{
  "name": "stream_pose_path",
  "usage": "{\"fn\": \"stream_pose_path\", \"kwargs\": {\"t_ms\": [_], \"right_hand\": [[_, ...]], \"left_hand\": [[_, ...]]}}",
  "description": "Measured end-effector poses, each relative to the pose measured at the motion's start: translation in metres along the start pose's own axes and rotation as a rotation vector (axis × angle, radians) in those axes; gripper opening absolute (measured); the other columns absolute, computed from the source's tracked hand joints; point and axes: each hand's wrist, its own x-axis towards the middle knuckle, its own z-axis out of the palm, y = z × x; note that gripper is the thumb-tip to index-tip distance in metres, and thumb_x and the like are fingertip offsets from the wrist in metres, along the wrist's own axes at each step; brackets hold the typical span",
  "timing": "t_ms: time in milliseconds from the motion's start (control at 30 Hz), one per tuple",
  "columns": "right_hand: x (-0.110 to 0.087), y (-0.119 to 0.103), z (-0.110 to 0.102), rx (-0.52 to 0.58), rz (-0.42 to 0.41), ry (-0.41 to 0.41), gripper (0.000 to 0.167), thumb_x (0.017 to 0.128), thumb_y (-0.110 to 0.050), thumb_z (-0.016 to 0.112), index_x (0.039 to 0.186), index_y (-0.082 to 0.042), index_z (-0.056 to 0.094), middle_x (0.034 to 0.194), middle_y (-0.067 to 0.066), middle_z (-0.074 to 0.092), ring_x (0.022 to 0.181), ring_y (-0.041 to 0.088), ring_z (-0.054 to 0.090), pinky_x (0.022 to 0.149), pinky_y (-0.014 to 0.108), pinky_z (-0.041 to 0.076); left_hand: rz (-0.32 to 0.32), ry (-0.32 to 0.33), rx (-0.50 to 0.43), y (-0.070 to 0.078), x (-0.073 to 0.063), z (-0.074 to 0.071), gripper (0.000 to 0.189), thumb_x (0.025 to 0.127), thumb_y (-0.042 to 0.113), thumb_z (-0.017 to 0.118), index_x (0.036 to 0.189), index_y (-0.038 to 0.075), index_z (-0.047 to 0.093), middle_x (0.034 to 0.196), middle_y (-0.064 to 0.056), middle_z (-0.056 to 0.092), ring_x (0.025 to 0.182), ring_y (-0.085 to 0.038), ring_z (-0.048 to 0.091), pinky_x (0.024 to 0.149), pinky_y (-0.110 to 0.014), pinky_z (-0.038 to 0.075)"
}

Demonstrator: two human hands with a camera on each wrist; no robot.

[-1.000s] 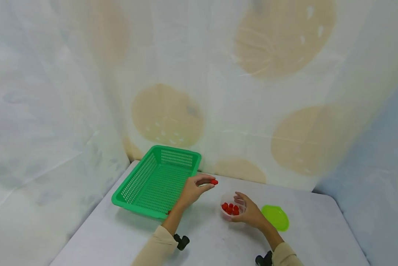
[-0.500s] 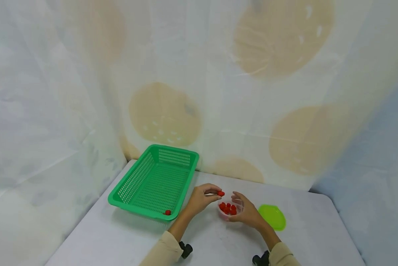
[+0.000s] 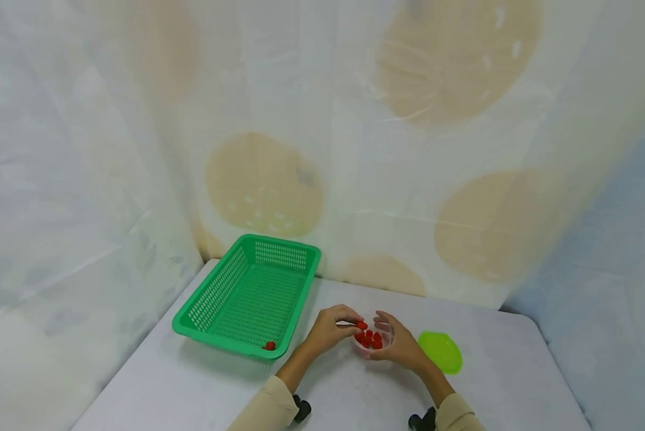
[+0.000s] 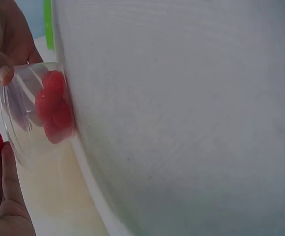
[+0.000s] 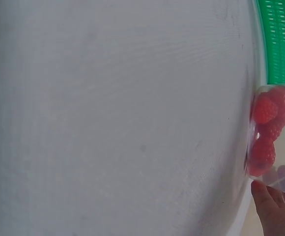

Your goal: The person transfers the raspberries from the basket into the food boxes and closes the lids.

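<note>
The curtain (image 3: 355, 120) behind the table (image 3: 516, 371) is cut off at the top and sides, and, with the clear tub (image 4: 34, 142) taken as the clock's centre, the green basket (image 3: 252, 299) is found between nine and ten o'clock. At the basket's own five o'clock a loose raspberry (image 3: 270, 346) is lodged by the near wall, with a second red scrap at its left too small to be made out. Farther right, the left sleeve (image 3: 265, 407) is cut off by the bottom edge, and the left hand (image 3: 330, 328) is held just off the tub at about nine to ten o'clock. A held raspberry (image 3: 362, 325) is pinched between its thumb and fingertips, by the tub's rim; whether the rim is touched cannot be told. Several raspberries (image 4: 54, 105) are gathered in the bottom of the tub, overlapping too much to be counted. The tub is gripped from three o'clock by the right hand (image 3: 405, 348), its thumb and fingers curled around the wall; in the right wrist view both tub and hand are cropped by the edge. Beyond that hand, also toward three o'clock, the lime-green lid (image 3: 441, 352) is laid on the table, its near-left edge partly hidden by the right hand and wrist.
</note>
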Motion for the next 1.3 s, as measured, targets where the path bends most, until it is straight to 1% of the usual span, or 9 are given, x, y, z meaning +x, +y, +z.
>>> {"fn": "stream_pose_path", "kwargs": {"t_ms": [167,567,700,800,867,967,1067,1167,1300], "right_hand": [[0.0,0.002,0.001,0.001,-0.016,0.006,0.105,0.062,-0.031,0.093,0.149,-0.012,0.037,0.139,0.013,0.052,0.128,0.037,0.048,0.1,0.058,0.042],[0.001,0.001,0.004,0.02,-0.026,0.006,0.105,0.062,-0.03,0.093,0.148,-0.012,0.038,0.14,0.014,0.051,0.13,0.037,0.047,0.1,0.058,0.042],[0.001,0.001,0.004,0.016,-0.023,0.007,0.104,0.062,-0.031,0.093,0.148,-0.013,0.038,0.14,0.013,0.052,0.13,0.036,0.047,0.1,0.057,0.042],[-0.002,0.002,0.002,-0.01,-0.01,0.019,0.105,0.062,-0.032,0.093,0.149,-0.014,0.038,0.139,0.011,0.053,0.129,0.034,0.048,0.1,0.057,0.043],[-0.003,0.002,0.002,-0.025,0.004,0.023,0.106,0.061,-0.032,0.093,0.149,-0.014,0.038,0.139,0.01,0.053,0.129,0.033,0.049,0.099,0.057,0.043],[-0.003,0.003,0.002,-0.039,0.023,0.016,0.107,0.06,-0.034,0.093,0.149,-0.015,0.037,0.139,0.009,0.053,0.128,0.033,0.049,0.099,0.056,0.044],[-0.001,0.003,0.001,-0.035,0.027,0.007,0.106,0.06,-0.035,0.093,0.148,-0.016,0.037,0.139,0.008,0.052,0.129,0.033,0.048,0.098,0.055,0.045],[0.002,0.0,0.001,-0.032,0.033,0.005,0.106,0.06,-0.035,0.093,0.148,-0.017,0.038,0.139,0.008,0.053,0.129,0.032,0.048,0.098,0.056,0.045],[0.003,-0.002,0.001,-0.024,0.039,0.004,0.107,0.058,-0.033,0.094,0.148,-0.015,0.038,0.139,0.009,0.053,0.129,0.033,0.048,0.098,0.056,0.045]], "left_hand": [[0.008,-0.004,0.001,-0.002,0.0,0.003,0.021,0.082,0.004,0.078,0.103,0.008,0.075,0.098,0.002,0.067,0.094,-0.009,0.067,0.076,-0.023,0.056],[-0.022,0.003,0.009,-0.003,0.0,0.002,0.021,0.083,0.006,0.077,0.104,0.006,0.074,0.099,0.004,0.067,0.095,-0.008,0.067,0.078,-0.024,0.056],[-0.007,0.05,-0.029,0.001,0.001,0.002,0.024,0.081,0.003,0.079,0.104,0.005,0.074,0.1,0.0,0.066,0.095,-0.011,0.067,0.079,-0.031,0.057],[0.04,0.096,-0.083,0.01,0.005,-0.002,0.027,0.079,0.0,0.079,0.105,0.003,0.072,0.104,-0.009,0.066,0.097,-0.02,0.068,0.081,-0.042,0.057],[0.079,0.12,-0.109,0.023,0.008,-0.012,0.028,0.079,0.0,0.078,0.106,0.0,0.071,0.106,-0.015,0.065,0.098,-0.028,0.068,0.082,-0.046,0.056],[0.129,0.158,-0.101,0.045,0.014,-0.037,0.028,0.08,0.0,0.078,0.106,-0.002,0.071,0.106,-0.018,0.065,0.098,-0.035,0.068,0.082,-0.045,0.056],[0.112,0.2,-0.028,0.06,0.018,-0.071,0.024,0.081,-0.003,0.076,0.104,-0.001,0.072,0.103,-0.016,0.066,0.095,-0.033,0.068,0.08,-0.038,0.058],[0.008,0.191,0.137,0.063,0.017,-0.103,0.019,0.084,0.0,0.074,0.103,0.003,0.073,0.101,-0.009,0.068,0.091,-0.023,0.069,0.076,-0.029,0.058],[-0.206,0.073,0.314,0.059,0.006,-0.136,0.015,0.091,0.007,0.068,0.104,0.003,0.073,0.1,-0.006,0.069,0.085,-0.018,0.066,0.069,-0.029,0.055]]}}
